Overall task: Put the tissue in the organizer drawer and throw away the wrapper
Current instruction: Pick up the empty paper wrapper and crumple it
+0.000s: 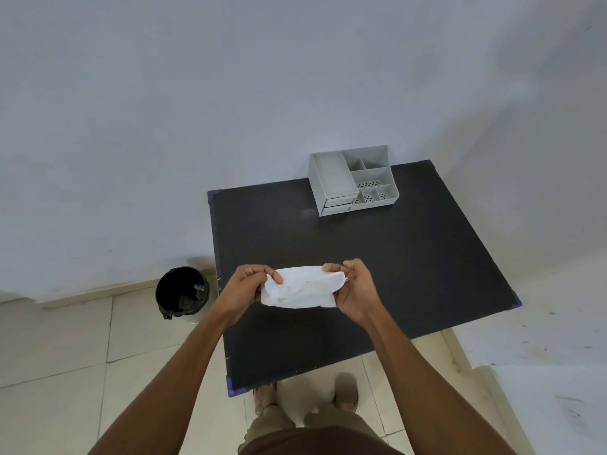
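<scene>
A white tissue pack (302,287), soft and slightly crumpled, hangs above the front left part of the black table (410,257). My left hand (246,290) pinches its left end and my right hand (354,290) grips its right end. I cannot tell the wrapper from the tissue inside. The grey organizer (353,178) stands at the table's far edge against the wall, with two small drawers (338,205) at its lower front, both shut.
A black bin (182,292) lined with a dark bag stands on the tiled floor left of the table, beside the wall. My feet show below the table's near edge. A white wall rises behind the table.
</scene>
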